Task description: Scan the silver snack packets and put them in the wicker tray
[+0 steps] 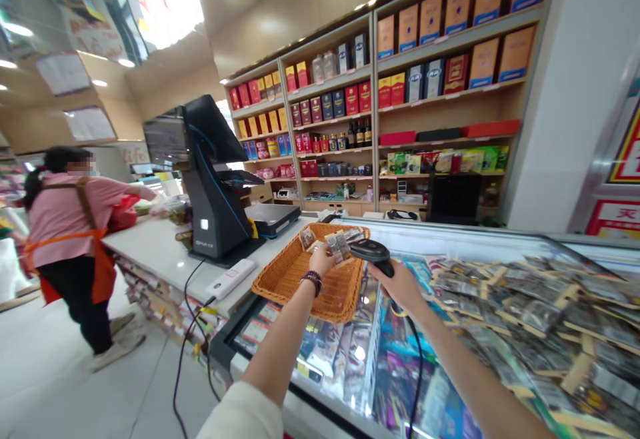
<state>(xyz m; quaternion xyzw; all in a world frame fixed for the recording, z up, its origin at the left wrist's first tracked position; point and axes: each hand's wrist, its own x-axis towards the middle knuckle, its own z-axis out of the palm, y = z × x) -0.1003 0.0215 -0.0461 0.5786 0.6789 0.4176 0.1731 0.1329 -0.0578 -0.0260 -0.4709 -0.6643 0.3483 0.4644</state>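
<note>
- Left hand (pixel 323 262), over the basket (pixel 283 279): fingers pinching a packet (pixel 339 246); keep it flat.
- Right hand (pixel 401 286), right of the basket: fingers wrapping the scanner (pixel 371 250); aim squarely.

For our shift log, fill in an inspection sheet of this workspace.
Surface: glass-topped case beside a white counter.
Job's things: wicker basket with small packets; barcode scanner.
Clutter: loose heap of packs, right; white device on the counter.
Hands: left hand at the small packets; right hand gripping the barcode scanner.
Cables: black cable hanging below the right hand; another near the white device.
Surroundings: checkout terminal; stocked shelves; person in pink, left.
</note>
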